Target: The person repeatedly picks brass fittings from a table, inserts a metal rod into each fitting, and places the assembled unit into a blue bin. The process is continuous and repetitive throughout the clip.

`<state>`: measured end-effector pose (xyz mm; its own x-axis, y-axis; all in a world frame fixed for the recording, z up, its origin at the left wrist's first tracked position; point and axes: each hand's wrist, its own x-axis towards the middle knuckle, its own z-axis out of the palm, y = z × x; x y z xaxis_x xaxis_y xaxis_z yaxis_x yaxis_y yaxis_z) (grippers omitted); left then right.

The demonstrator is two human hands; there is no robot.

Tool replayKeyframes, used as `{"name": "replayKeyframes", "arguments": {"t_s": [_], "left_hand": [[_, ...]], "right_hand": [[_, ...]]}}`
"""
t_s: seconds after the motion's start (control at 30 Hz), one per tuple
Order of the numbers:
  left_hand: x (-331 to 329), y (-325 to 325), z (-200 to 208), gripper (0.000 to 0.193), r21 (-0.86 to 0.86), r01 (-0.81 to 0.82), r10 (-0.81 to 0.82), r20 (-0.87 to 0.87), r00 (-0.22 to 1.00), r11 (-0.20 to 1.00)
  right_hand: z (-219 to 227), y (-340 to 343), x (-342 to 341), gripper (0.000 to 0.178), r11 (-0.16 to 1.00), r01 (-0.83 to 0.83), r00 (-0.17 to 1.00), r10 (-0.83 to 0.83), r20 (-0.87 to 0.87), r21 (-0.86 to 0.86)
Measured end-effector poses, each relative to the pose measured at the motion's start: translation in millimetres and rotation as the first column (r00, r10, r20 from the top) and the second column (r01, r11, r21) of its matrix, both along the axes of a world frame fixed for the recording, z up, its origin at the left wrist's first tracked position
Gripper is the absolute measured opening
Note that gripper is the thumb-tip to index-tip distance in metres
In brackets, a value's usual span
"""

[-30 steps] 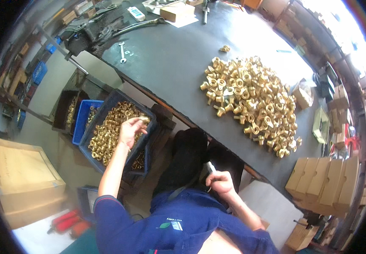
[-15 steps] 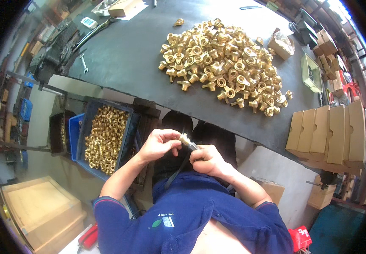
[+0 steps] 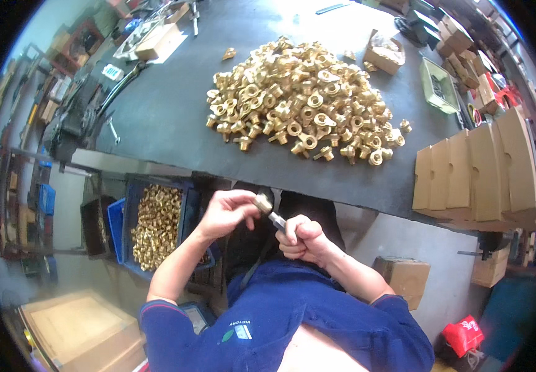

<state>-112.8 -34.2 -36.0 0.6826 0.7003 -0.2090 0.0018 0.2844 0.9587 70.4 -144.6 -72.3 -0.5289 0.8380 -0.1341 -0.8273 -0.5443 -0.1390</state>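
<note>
My left hand (image 3: 229, 214) is closed, with thumb and fingertips pinching a small brass fitting (image 3: 262, 203) in front of my lap. Wrapped in a fist, my right hand (image 3: 303, 237) grips a slim grey metal tool (image 3: 276, 220), its shaft pointing up and left at the fitting. The tool's dark tip meets or nearly meets the fitting; whether it sits inside cannot be made out. Beyond my hands, a large heap of brass fittings (image 3: 308, 102) lies on the dark workbench (image 3: 175, 118). To the left below the bench, a blue crate (image 3: 188, 214) holds many more brass fittings.
Upright cardboard boxes (image 3: 475, 167) line the bench's right edge, with a green tray (image 3: 439, 85) behind. A small open carton (image 3: 384, 52) stands past the heap. A wrench (image 3: 114, 131) lies at the bench's left. Cartons (image 3: 85, 325) stand low left, another carton (image 3: 402, 279) low right.
My right hand has turned and its fingers now wrap round the tool, slightly lower than before. The fitting shows more of its side at the tool's tip. The whole view has shifted a little.
</note>
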Motion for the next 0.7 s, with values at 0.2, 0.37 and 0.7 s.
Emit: {"name": "replayKeyframes", "arguments": {"t_s": [0.2,0.37,0.7], "left_hand": [[52,41,27,0.017,0.400,0.006,0.064,-0.162,0.985,0.917],[177,51,39,0.007,0.933,0.360,0.079,-0.358,0.930,-0.011],[324,85,27,0.006,0.954,0.282,0.082,-0.275,0.958,-0.104]], "right_hand": [[-1,-22,20,0.012,0.988,0.063,0.793,-0.135,0.594,0.141],[-4,-33,25,0.011,0.982,0.111,0.764,-0.184,0.619,0.154],[18,-42,53,0.012,0.915,0.151,0.508,-0.397,0.765,0.375]]}}
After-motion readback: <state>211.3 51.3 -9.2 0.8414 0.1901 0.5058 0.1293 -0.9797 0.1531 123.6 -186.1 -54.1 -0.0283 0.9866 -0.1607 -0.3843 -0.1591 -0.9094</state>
